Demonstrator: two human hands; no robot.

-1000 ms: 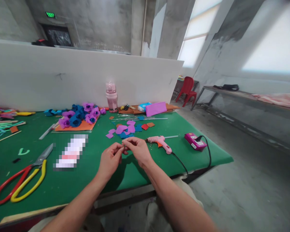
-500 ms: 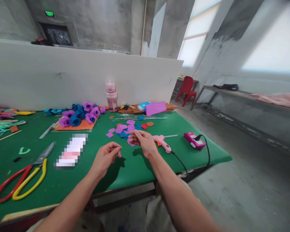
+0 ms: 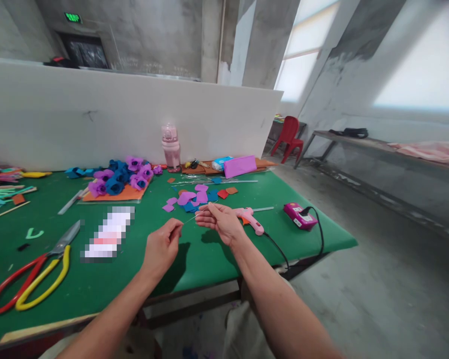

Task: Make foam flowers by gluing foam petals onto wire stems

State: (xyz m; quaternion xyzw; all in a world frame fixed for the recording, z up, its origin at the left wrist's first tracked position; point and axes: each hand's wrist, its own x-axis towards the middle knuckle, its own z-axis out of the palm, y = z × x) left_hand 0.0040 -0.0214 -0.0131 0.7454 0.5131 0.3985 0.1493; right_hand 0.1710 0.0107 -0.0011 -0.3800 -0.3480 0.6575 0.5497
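Observation:
My left hand (image 3: 162,246) is closed in a pinch on the near end of a thin wire (image 3: 189,219) above the green table (image 3: 194,259). The wire runs up and right to my right hand (image 3: 220,221), whose fingers are pressed together at its far end. Whether a small purple petal is in the right hand's fingers, I cannot make out. Loose purple, blue and red foam petals (image 3: 194,198) lie just beyond my hands. A pink glue gun (image 3: 251,219) rests right of my right hand.
Purple and blue foam flowers (image 3: 119,179) sit on an orange sheet at the back. Big red-and-yellow scissors (image 3: 33,279) lie at the left. A pink bottle (image 3: 170,147), a pink power box (image 3: 299,216) with a black cord, and a white partition stand around. The table's edge is close on the right.
My hands came apart, the right one reached toward the petals, and now a thin wire is stretched between both hands. The left hand stayed roughly in place.

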